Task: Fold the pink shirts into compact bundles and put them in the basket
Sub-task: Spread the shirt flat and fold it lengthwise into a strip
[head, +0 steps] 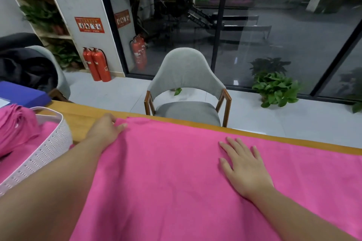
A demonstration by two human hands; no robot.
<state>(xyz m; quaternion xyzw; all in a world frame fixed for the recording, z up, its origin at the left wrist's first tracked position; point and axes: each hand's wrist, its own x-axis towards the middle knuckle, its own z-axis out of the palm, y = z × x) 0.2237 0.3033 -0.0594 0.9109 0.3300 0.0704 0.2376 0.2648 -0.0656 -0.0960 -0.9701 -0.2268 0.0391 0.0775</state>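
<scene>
I see a pink shirt spread flat across the wooden tabletop. My right hand lies flat on it, grip wide with fingers straight. My left hand pinches the shirt's far left corner, fingers curled on the cloth. The white perforated basket sits just left, with pink folded shirts inside.

Two hands, one white basket, two grey chairs, three red fire extinguishers.
</scene>
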